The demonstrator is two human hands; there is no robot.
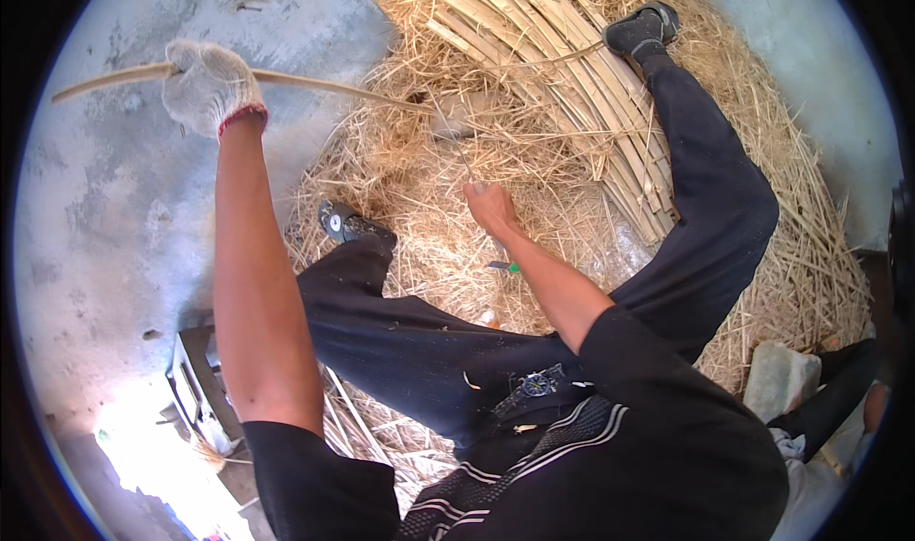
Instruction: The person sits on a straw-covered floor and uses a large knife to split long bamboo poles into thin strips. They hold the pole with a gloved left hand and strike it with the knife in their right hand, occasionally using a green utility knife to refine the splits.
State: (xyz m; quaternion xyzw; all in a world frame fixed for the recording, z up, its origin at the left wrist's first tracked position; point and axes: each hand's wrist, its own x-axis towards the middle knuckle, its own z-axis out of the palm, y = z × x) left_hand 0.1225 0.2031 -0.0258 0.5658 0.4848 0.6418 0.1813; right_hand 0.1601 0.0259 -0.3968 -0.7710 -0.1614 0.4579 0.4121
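Note:
A white knitted glove with a red cuff covers my left hand [213,88], raised at the far left and closed round a long bamboo strip [324,85]. One end of the strip sticks out to the left; the rest runs right, toward the middle. My bare right hand [490,205] is closed on a thin, narrow tool [464,160], which points up toward the strip's right part. I cannot make out its kind, and its grip is hidden in the fist. Whether it touches the strip cannot be told. Below the right hand lies a small green-and-dark object [505,267].
Pale shavings [429,265] cover the floor between my spread legs. A bundle of split bamboo strips [562,74] lies at the upper right, near my right shoe [642,28]. A stone block [782,379] stands at the lower right, beside another person's dark-clothed limb [834,388].

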